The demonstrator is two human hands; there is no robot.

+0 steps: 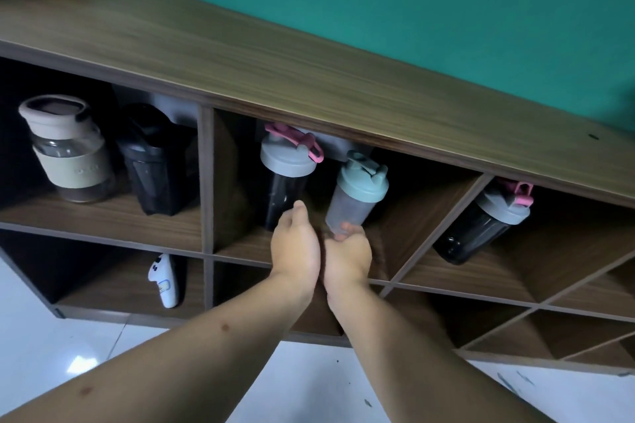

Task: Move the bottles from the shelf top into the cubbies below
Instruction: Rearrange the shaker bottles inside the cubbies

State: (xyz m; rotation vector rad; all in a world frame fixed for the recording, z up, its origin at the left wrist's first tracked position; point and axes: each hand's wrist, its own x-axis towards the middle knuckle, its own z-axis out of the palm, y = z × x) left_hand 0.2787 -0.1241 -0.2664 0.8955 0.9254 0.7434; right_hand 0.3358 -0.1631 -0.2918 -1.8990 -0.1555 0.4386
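Note:
In the middle cubby stand two shaker bottles: a dark one with a grey lid and pink loop [287, 178] and a clear one with a teal lid [355, 194]. My right hand [347, 249] grips the base of the clear teal-lid bottle, which leans to the right. My left hand [296, 244] hovers with fingers apart just in front of the dark bottle's lower part, holding nothing. The wooden shelf top [275, 58] carries no bottles in the visible stretch.
The left cubby holds a beige-lidded glass jar [68, 151] and a black shaker [154, 161]. The right cubby holds a dark shaker with grey lid and pink loop [481, 223]. A white controller-like object [165, 280] leans in the lower left cubby. A green wall rises behind.

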